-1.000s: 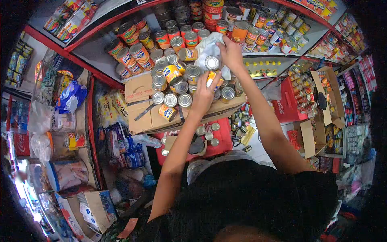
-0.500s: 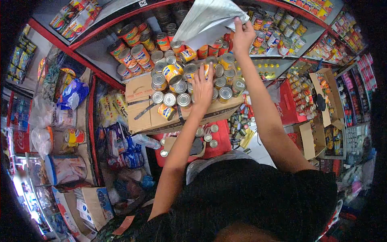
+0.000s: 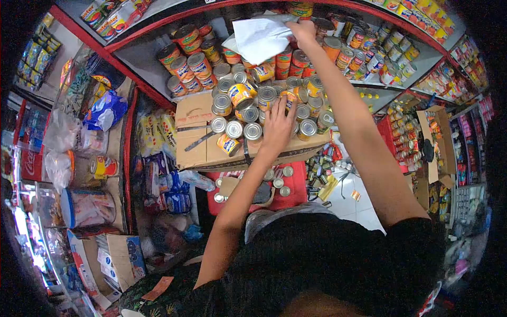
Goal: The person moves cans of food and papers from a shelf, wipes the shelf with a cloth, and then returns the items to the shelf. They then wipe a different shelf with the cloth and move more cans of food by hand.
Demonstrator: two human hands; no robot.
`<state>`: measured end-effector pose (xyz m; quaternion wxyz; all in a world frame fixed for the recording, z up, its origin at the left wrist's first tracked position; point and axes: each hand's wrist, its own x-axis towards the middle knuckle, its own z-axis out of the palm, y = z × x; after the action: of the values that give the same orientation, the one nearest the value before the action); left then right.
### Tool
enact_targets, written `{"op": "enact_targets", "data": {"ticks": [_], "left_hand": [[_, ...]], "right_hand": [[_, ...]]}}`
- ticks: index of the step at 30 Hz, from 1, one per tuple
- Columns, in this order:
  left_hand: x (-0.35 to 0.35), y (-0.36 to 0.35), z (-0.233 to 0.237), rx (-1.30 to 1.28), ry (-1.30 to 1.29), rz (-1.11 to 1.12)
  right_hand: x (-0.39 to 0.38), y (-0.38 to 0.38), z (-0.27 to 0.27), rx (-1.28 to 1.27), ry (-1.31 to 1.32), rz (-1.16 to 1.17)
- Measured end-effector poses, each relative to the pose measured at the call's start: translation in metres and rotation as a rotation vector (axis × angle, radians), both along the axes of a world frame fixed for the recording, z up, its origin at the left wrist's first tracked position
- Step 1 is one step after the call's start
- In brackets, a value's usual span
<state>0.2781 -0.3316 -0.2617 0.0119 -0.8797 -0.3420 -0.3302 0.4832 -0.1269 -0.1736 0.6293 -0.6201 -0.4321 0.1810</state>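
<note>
My left hand (image 3: 278,129) reaches onto a crowd of cans on a cardboard box. Its fingers curve over a yellow-labelled can (image 3: 288,97), partly hidden by them. Around it stand several cans with silver lids, such as one can (image 3: 252,131) near the box's front. One yellow can (image 3: 241,95) lies tilted on top of others, and another can (image 3: 228,143) leans at the front. My right hand (image 3: 302,33) is closed on a corner of a crumpled white sheet (image 3: 261,39), paper or cloth, held in front of the shelf cans.
The cardboard box (image 3: 198,140) sits before a red-edged shelf (image 3: 142,34) stacked with cans. Below are a red crate (image 3: 296,182) and small items on the white floor (image 3: 351,198). An open carton (image 3: 434,142) stands at right; bagged goods (image 3: 105,111) fill the left shelf.
My right hand has moved the white sheet lower, towards the shelf cans. The view has shifted slightly; my left hand stays at the same can.
</note>
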Motion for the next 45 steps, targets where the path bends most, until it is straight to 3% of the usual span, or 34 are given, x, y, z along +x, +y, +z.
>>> {"op": "enact_targets", "data": {"ticks": [2,3,5,6,7,9,11,12,14,15,17,19,20,22,25,27,28,29,31,33,35,37,39,41,43,45], "left_hand": [[-0.012,0.002,0.017,-0.053,-0.043,-0.043],[-0.020,0.005,0.028,0.007,-0.059,0.006],[-0.040,0.010,0.050,0.085,-0.125,0.120],[-0.051,0.016,0.058,0.109,-0.175,0.188],[-0.062,0.025,0.062,0.111,-0.176,0.189],[-0.085,0.041,0.065,0.086,-0.301,0.337],[-0.101,0.054,0.067,-0.003,-0.270,0.343],[-0.104,0.059,0.067,-0.093,-0.239,0.339],[-0.098,0.079,0.064,-0.161,-0.296,0.241],[-0.094,0.089,0.063,-0.228,-0.350,0.135],[-0.073,0.093,0.073,-0.231,-0.248,0.119],[-0.053,0.095,0.083,-0.328,0.225,0.153],[-0.043,0.100,0.082,-0.331,0.227,0.155],[-0.028,0.112,0.081,-0.549,0.535,0.256],[-0.025,0.119,0.083,-0.567,0.601,0.227],[-0.029,0.119,0.083,-0.563,0.614,0.189],[-0.031,0.121,0.084,-0.550,0.630,0.148],[-0.033,0.123,0.083,-0.548,0.632,0.145],[-0.036,0.125,0.083,-0.567,0.584,0.108],[-0.034,0.129,0.082,-0.608,0.621,0.110],[-0.033,0.137,0.072,-0.603,0.583,0.108],[-0.037,0.143,0.063,-0.580,0.499,0.070],[-0.040,0.145,0.060,-0.572,0.419,0.035],[-0.036,0.143,0.072,-0.736,0.326,0.119],[-0.035,0.137,0.071,-0.707,0.323,0.150],[-0.038,0.126,0.071,-0.453,0.455,0.149]], "right_hand": [[-0.017,0.014,0.019,-0.004,0.543,0.020],[-0.019,0.016,0.020,-0.006,0.544,0.024],[-0.022,0.012,0.018,0.153,0.848,0.262],[-0.020,-0.004,0.013,0.121,0.713,0.456],[-0.024,-0.020,0.011,0.122,0.711,0.458],[-0.036,-0.052,0.008,0.040,0.291,0.362],[-0.033,-0.069,-0.020,-0.022,0.013,0.226],[-0.038,-0.079,-0.025,-0.024,0.013,0.232],[-0.043,-0.094,-0.032,-0.328,-0.393,0.461],[-0.048,-0.094,-0.031,-0.334,-0.390,0.458],[-0.066,-0.092,-0.028,-0.559,-0.752,0.788],[-0.074,-0.076,-0.034,-0.545,-0.833,0.818],[-0.077,-0.071,-0.039,-0.529,-0.914,0.852],[-0.081,-0.078,-0.025,-0.530,-0.941,0.867],[-0.079,-0.095,-0.013,-0.565,-0.943,0.889],[-0.077,-0.107,-0.007,-0.494,-0.869,0.998],[-0.079,-0.118,0.011,-0.579,-0.887,1.076],[-0.078,-0.120,0.002,-0.579,-0.886,1.072],[-0.083,-0.130,-0.006,-0.315,-0.968,0.959],[-0.096,-0.137,-0.012,-0.406,-0.984,0.882],[-0.107,-0.136,-0.025,-0.546,-0.962,0.649],[-0.102,-0.137,-0.026,-0.442,-0.930,0.584],[-0.092,-0.138,-0.018,-0.362,-0.577,0.456],[-0.083,-0.133,-0.011,-0.233,-0.618,0.288],[-0.067,-0.121,-0.015,-0.197,-0.707,0.134],[-0.054,-0.112,-0.024,-0.208,-0.728,0.100]]}}
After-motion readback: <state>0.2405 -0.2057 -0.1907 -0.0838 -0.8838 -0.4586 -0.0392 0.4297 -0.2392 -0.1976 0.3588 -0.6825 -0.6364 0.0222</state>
